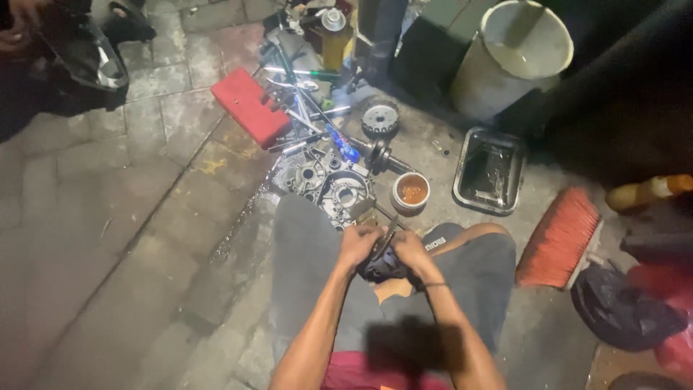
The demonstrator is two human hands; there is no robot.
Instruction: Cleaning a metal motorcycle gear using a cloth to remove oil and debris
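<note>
Dark cloth [380,269], crumpled into a bundle, sits between the two hands above the person's lap, and a slim grey metal part [388,235] rises from it, its long axis tilted up and away toward the floor. The left hand [359,243] and the right hand [411,250] both close around the bundle with curled fingers; which fingers pinch the metal part cannot be told. Just beyond lie a grey cast engine casing [339,189] and a small white cup of orange liquid [411,192]; further right, a black tray [489,170] and an orange brush [559,236].
</note>
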